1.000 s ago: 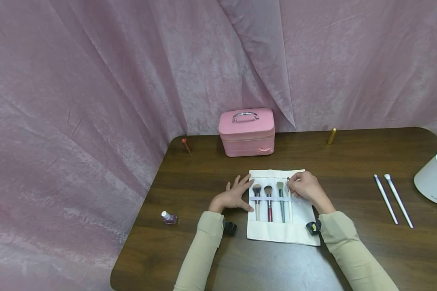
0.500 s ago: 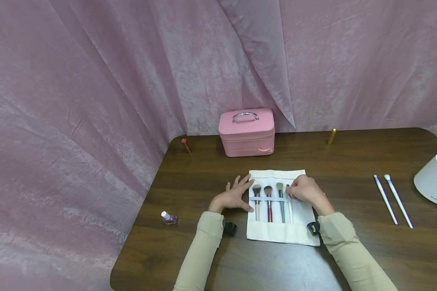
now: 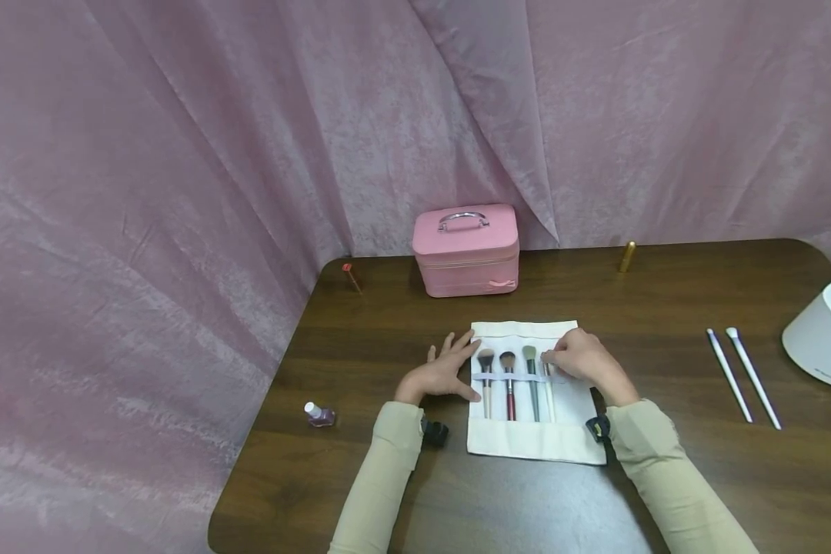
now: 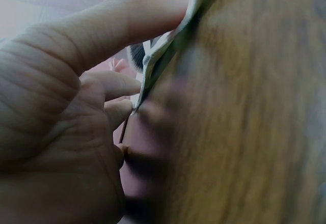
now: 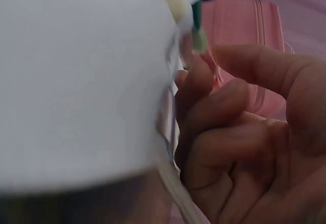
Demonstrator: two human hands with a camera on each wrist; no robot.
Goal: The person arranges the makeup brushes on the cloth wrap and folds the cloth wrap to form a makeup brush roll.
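A white brush roll (image 3: 536, 442) lies unfolded on the wooden table, with several makeup brushes under its elastic band. From the left come a brush with a pale handle (image 3: 488, 404), one with a red handle (image 3: 510, 408) and a green brush (image 3: 534, 400). Beside the green one is a white-handled makeup brush (image 3: 550, 404); my right hand (image 3: 585, 363) pinches its upper end, the tip hidden by the fingers. My left hand (image 3: 439, 378) rests with spread fingers on the roll's left edge. In the left wrist view, the thumb (image 4: 127, 23) lies over the cloth edge.
A pink case (image 3: 467, 258) stands behind the roll. Two white brushes (image 3: 741, 377) lie to the right, near a white round container (image 3: 820, 338). A gold tube (image 3: 626, 258), a red-topped lipstick (image 3: 352, 277) and a purple nail polish bottle (image 3: 320, 415) are farther out.
My right hand has moved slightly toward me along the white-handled brush, whose tip has shifted down and is now covered by the fingers. The left hand stays in place.
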